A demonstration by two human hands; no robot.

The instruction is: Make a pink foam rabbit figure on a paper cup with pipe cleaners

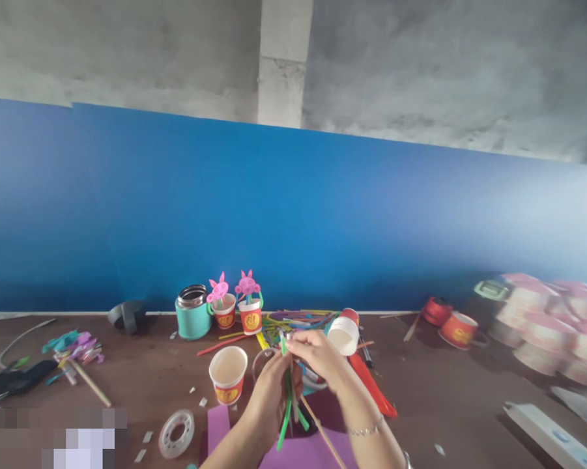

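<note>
My left hand [272,384] is closed around narrow green strips [284,423] that hang down below the fingers. Fingertips of my right hand [317,355] pinch together at the top of the bundle, beside a small shiny piece too small to name. A thin wooden stick [325,435] slants down from under the hands; whether it is held, I cannot tell. Under my forearms lies purple sheet material [313,449]. To the left stands an upright paper cup [229,374]; a white cup [344,333] lies tipped to the right.
Behind stand a teal thermos [193,316] and two small cups, each with a pink flower figure [247,286]. A tape roll [176,434], coloured strips [293,318], a long red object [371,384], stacked pink-topped cups [547,332] and a power strip [557,433] surround the workspace.
</note>
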